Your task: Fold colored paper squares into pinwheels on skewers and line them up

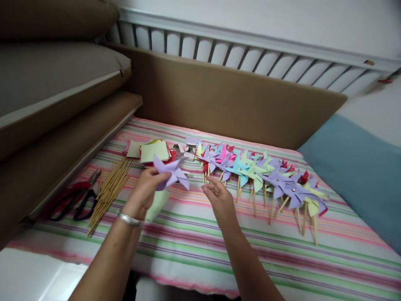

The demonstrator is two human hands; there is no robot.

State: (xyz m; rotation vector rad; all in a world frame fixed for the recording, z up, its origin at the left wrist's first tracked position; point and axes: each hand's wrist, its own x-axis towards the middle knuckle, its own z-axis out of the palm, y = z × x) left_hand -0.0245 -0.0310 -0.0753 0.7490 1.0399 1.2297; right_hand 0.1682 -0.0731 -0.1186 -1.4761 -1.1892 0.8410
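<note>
L hand [145, 186] is pinching purple pinwheel head [176, 172] above striped cloth [194, 251], betw. both hands; fingers are covering part of it & blur is softening its edges. R hand [222, 200] is bending w/ fingertips near together; if it is gripping smth, I cannot tell. Pinwheels [255, 175] at right are overlapping, partly hiding their sticks. Held head's long axis is apparently slanting from upper left to lower right, one blade pointing approx. up-right.

Striped cloth [194, 246] — pinwheels to the right, supplies to the left
From the left lie scissors [92, 180], a loose sheaf of thin sticks [109, 192], a pile of coloured paper [154, 151], small boxes [189, 154] — then crowded paper pinwheels [257, 173]; a pale green sheet [159, 205] lies nearer the front.
</note>
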